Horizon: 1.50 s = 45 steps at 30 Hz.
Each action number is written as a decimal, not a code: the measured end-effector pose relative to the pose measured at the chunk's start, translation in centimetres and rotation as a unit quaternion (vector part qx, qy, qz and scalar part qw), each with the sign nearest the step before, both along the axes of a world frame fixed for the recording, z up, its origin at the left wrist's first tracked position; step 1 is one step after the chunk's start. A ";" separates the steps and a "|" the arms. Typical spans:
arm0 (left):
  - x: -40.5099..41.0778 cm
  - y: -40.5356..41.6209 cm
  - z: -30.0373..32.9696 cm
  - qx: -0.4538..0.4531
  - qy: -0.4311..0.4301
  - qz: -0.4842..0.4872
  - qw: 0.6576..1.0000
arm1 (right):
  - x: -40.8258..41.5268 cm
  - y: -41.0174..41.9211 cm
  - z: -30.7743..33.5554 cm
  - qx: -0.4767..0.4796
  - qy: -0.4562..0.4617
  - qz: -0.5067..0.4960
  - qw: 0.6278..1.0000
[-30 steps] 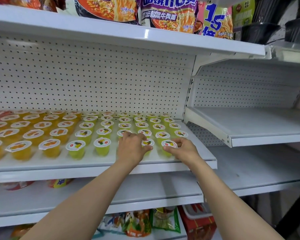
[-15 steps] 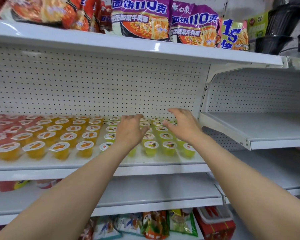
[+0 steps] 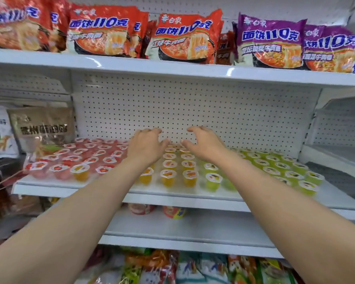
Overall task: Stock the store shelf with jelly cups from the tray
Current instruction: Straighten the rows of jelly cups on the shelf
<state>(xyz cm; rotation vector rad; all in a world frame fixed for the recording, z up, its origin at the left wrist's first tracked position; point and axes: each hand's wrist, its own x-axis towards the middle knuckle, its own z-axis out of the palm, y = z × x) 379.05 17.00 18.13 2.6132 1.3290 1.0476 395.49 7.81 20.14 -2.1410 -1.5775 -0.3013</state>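
Rows of jelly cups fill the white middle shelf: red cups at the left, orange cups in the middle, green cups at the right. My left hand hovers over the back rows where red meets orange, fingers spread and curled, holding nothing. My right hand hovers beside it over the rear orange cups, fingers apart and empty. Both forearms hide some cups. No tray is in view.
Noodle packets line the shelf above. A brown snack bag stands left of the cups. The pegboard back wall is just behind my hands. Two cups sit on the shelf below, with more packets at the bottom.
The view has swung left and up. Both hands let go of the front green cups, rose and moved to the back rows over the orange cups, now empty.
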 end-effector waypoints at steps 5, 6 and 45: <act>-6.8 4.2 0.8 -0.005 0.008 0.022 1.000 | -6.0 4.5 -0.1 -0.003 0.015 0.018 1.000; -7.8 4.9 0.9 -0.013 0.008 0.023 1.000 | -6.8 5.3 -0.1 -0.004 0.018 0.020 1.000; -28.2 33.1 -2.2 -0.111 0.077 -0.045 0.990 | -24.5 30.5 -2.1 -0.097 0.025 -0.025 0.995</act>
